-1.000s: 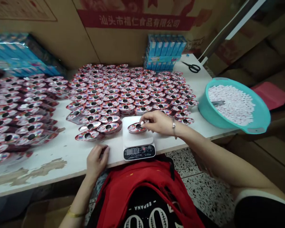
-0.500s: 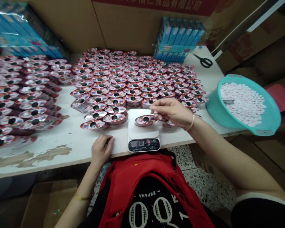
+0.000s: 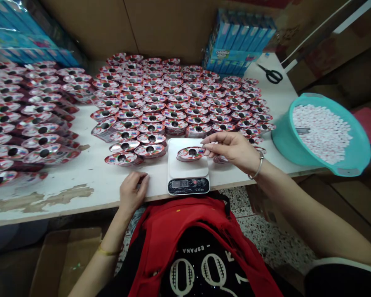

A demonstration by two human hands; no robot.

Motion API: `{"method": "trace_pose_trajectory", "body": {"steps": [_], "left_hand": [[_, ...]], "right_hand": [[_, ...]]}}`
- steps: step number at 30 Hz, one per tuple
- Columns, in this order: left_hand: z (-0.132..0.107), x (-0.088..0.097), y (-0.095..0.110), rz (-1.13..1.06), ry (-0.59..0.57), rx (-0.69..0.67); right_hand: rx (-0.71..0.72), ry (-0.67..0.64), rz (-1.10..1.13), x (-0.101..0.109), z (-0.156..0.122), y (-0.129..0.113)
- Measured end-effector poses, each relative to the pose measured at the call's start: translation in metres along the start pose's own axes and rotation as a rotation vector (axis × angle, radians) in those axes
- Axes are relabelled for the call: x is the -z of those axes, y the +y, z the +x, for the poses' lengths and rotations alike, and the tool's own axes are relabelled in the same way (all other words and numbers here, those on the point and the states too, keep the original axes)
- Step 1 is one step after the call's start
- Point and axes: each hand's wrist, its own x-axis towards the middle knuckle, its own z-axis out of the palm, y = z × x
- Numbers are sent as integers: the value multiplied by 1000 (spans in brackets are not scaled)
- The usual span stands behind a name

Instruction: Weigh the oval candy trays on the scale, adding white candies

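Note:
A foil pouch (image 3: 185, 154) with a round dark opening in its printed top stands upright on a white digital scale (image 3: 173, 167), whose small display is lit. At the pouch's right end is my right hand (image 3: 231, 149), thumb and fingers pinched together. A bit of a small white candy shows between those fingers; whether they also touch the pouch I cannot tell. My left hand (image 3: 132, 189) rests loosely curled on the table's front edge, left of the scale, with nothing visible in it.
Rows of similar open pouches (image 3: 153, 107) crowd the table behind the scale, and more (image 3: 43, 140) stand at the left. A turquoise basin (image 3: 281, 138) of small white candies (image 3: 323, 132) is at the right. Scissors (image 3: 273, 76) lie near blue boxes (image 3: 235, 39).
My right hand has shifted slightly at the pouch's right end, fingers still pinched. The number on the scale's display has risen. My left hand stays in place. The view has tilted a little.

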Motion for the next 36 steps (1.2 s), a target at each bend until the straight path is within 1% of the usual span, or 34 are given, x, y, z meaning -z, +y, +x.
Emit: {"method": "trace_pose_trajectory", "body": {"steps": [3, 8, 10, 15, 21, 24, 27, 30, 33, 34, 36], "left_hand": [[0, 0, 1, 5, 6, -6], [0, 1, 1, 10, 4, -23], [1, 1, 1, 11, 8, -32], [1, 1, 2, 13, -3, -13], [0, 0, 1, 27, 13, -41], [0, 0, -1, 36, 11, -46], [0, -1, -2, 35, 12, -49], [1, -1, -1, 32, 20, -52], [1, -1, 0, 32, 18, -48], [1, -1, 0, 32, 16, -47], [1, -1, 0, 30, 16, -47]], "right_hand": [[89, -23, -96, -10, 3, -3], [170, -71, -258, -21, 8, -1], [200, -68, -349, -23, 10, 1], [289, -28, -534, -26, 10, 3], [405, -45, -714, -26, 9, 2], [441, -55, -772, -27, 8, 0], [453, -46, -732, -27, 5, -5], [434, 25, -525, -20, 0, -12], [340, 95, -244, -7, -4, -16], [300, 115, -182, -3, -5, -15], [234, 150, -133, 5, -6, -11]]}}
